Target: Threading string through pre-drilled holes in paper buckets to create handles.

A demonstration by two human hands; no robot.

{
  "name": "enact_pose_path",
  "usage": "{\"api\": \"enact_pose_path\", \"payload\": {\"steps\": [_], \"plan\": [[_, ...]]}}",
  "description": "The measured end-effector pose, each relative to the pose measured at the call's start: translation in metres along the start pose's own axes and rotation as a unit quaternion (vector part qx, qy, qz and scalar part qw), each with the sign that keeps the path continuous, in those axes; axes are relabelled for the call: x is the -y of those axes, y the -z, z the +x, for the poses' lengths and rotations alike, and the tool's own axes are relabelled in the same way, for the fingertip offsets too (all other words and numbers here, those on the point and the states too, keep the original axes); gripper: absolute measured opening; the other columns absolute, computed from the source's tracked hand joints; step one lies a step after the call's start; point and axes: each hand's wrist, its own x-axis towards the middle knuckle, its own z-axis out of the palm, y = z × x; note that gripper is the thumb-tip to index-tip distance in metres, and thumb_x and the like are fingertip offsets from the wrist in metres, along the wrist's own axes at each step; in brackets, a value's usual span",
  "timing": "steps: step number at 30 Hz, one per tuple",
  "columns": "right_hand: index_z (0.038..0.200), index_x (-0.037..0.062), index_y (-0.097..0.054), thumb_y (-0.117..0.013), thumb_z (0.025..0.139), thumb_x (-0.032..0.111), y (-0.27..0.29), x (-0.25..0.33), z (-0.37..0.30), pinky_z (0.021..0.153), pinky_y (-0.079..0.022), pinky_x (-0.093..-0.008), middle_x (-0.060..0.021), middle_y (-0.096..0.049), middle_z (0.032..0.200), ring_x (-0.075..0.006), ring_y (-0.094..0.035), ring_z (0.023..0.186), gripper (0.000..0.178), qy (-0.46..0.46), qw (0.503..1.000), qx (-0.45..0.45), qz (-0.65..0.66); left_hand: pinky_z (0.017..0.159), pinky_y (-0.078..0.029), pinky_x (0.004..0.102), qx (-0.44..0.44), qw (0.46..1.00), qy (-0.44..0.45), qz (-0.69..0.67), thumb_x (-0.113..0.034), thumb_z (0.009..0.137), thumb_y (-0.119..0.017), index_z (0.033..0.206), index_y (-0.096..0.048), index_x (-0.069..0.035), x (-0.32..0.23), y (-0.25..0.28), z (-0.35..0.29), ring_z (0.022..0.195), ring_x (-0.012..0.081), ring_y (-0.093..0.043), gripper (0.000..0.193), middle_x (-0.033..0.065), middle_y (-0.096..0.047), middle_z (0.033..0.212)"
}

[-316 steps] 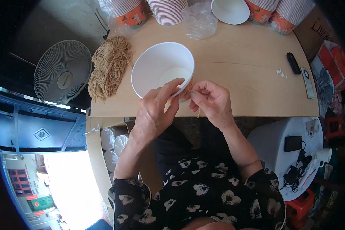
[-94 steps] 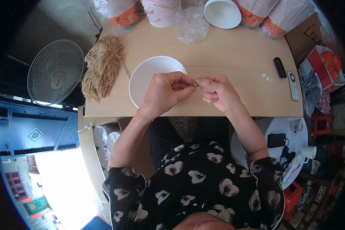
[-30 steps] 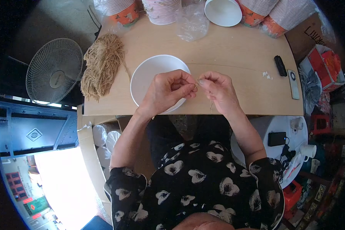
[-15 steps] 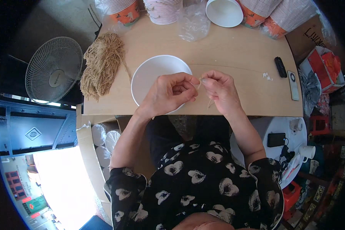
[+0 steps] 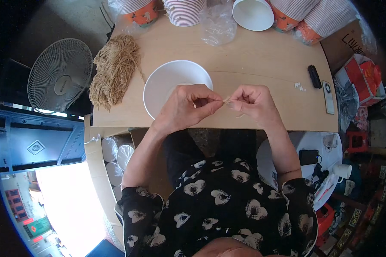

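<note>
Your white bowl (image 5: 161,81) stands on the bench (image 5: 261,55) with its mouth up; its white inside shows except where your left hand (image 5: 180,106) covers the near right part. Behind the bowl is a stack of striped cups (image 5: 183,13); right of that stack come a clear plastic bag (image 5: 218,26), a second white bowl (image 5: 253,15) tipped toward you, and wrapped orange stacks (image 5: 309,32). Left of the bowl and nearer you, a cardboard box (image 5: 95,156) holds plastic-wrapped rolls (image 5: 110,149).

Just right of the bowl, above the bench, your left and right hand (image 5: 258,105) pinch a thin tan strand (image 5: 226,100) between narrowed thumb and finger, the tips almost meeting. A bundle of similar strands (image 5: 115,73) lies left of the bowl.
</note>
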Motion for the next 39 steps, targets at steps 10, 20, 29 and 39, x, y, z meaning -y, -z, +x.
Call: {"api": "enact_pose_path", "payload": {"steps": [10,20,29,39], "plan": [[0.092,-0.0025,-0.07,-0.074,0.09,0.008,-0.01,0.007,0.002,0.062,-0.044,-0.0171,0.001,-0.067,0.081,-0.0019,-0.057,0.07,0.011,0.013,0.999,-0.029,0.024,0.058,-0.05,0.0254,0.008,0.999,-0.03,0.011,-0.008,0.089,-0.075,0.094,-0.077,-0.001,-0.001,0.003,-0.001,0.065,0.0088,-0.061,0.01,0.0066,-0.071,0.078],[0.09,0.0015,-0.069,-0.074,0.091,0.016,-0.012,0.004,0.003,0.059,-0.037,-0.0177,0.0048,-0.061,0.076,-0.0012,-0.05,0.067,0.016,0.017,0.998,-0.062,0.003,0.058,-0.051,0.0245,-0.021,1.0,0.001,0.005,-0.004,0.085,-0.074,0.097,-0.07,0.0,-0.006,0.002,-0.009,0.063,0.0067,-0.062,0.013,0.0036,-0.065,0.071],[0.093,0.0021,-0.068,-0.07,0.096,0.021,-0.014,0.006,0.001,0.06,-0.039,-0.0189,0.0063,-0.06,0.079,-0.0014,-0.05,0.07,0.019,0.004,0.998,-0.064,0.002,0.057,-0.05,0.0223,-0.016,1.0,0.001,-0.015,-0.005,0.094,-0.069,0.092,-0.067,0.001,-0.003,0.002,-0.012,0.063,0.005,-0.061,0.007,0.001,-0.068,0.076],[0.108,-0.0003,-0.064,-0.072,0.092,0.014,-0.026,0.021,-0.003,0.059,-0.035,-0.0172,0.0067,-0.057,0.078,-0.0002,-0.046,0.067,0.023,0.025,0.998,-0.048,0.01,0.056,-0.048,0.0272,-0.045,0.99,-0.078,0.104,-0.006,0.09,-0.073,0.098,-0.071,-0.002,-0.008,-0.003,-0.014,0.062,0.0095,-0.062,0.009,0.0052,-0.066,0.073]]}}
